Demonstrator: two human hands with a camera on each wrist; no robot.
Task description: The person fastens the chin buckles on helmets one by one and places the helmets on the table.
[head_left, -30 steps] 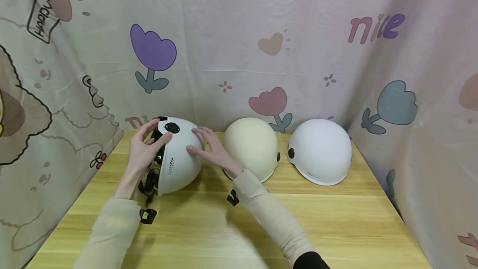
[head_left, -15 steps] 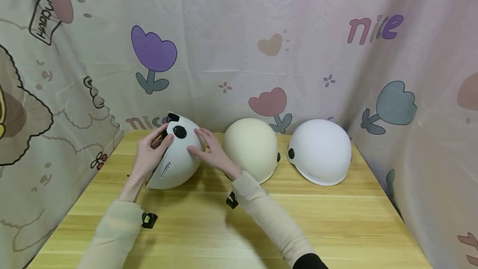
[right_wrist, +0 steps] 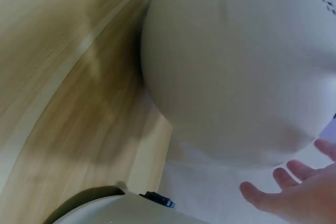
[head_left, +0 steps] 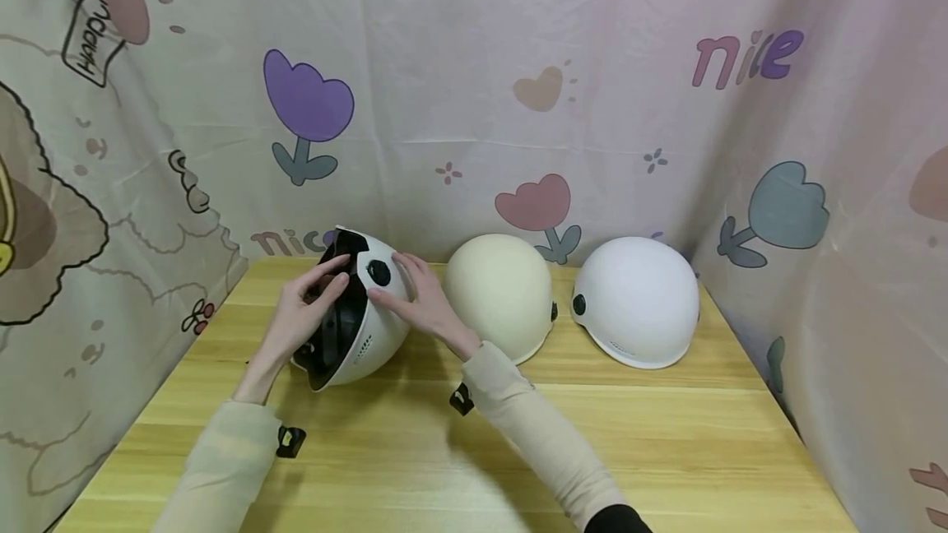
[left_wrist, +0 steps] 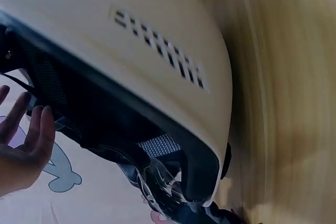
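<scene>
A white helmet (head_left: 381,327) at the left of the table is tipped on its side, its dark interior (head_left: 336,327) facing left toward my left hand (head_left: 299,311). The fingertips and thumb of that hand are spread at the helmet's mouth. In the left wrist view its fingers lie beside the dark liner and strap (left_wrist: 100,150); firm contact cannot be told. My right hand (head_left: 425,298) rests thumb and fingers, spread apart, on the shell near a round black disc (head_left: 378,273). In the right wrist view, the shell (right_wrist: 231,66) stands beside loosely bent fingers.
A cream helmet (head_left: 496,294) stands just right of the tipped one, partly behind my right wrist. Farther right stands another white helmet (head_left: 637,303). All rest on a wooden table (head_left: 415,467), with a printed cloth (head_left: 415,105) behind and at the sides.
The left helmet has turned: its opening was hidden half a second ago and now shows, and its black disc has shifted right. My left hand has moved slightly right; the right hand stays nearly still.
</scene>
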